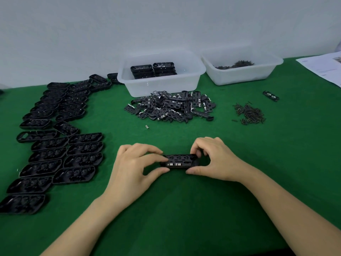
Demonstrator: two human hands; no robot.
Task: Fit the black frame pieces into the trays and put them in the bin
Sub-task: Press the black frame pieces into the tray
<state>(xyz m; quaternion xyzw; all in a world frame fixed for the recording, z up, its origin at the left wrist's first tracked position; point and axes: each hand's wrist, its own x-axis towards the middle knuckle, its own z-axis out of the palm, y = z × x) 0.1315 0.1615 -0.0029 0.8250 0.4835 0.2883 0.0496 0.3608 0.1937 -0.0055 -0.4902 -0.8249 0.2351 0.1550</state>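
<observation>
Green felt worktop (pixel 184 209) against plain pale wall (pixel 110 24). Both hands, left (pixel 136 167) and right (pixel 214 159), pinching one tray (pixel 180 161) by its ends. Bin (pixel 160 85) behind, stacked trays inside.

Single head-worn view, facing forward and down, close over green table (pixel 184 209)

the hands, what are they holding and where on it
Both hold one black tray with a frame piece in it. The left hand pinches its left end, the right hand its right end, fingers on top and thumbs at the near edge.
</observation>
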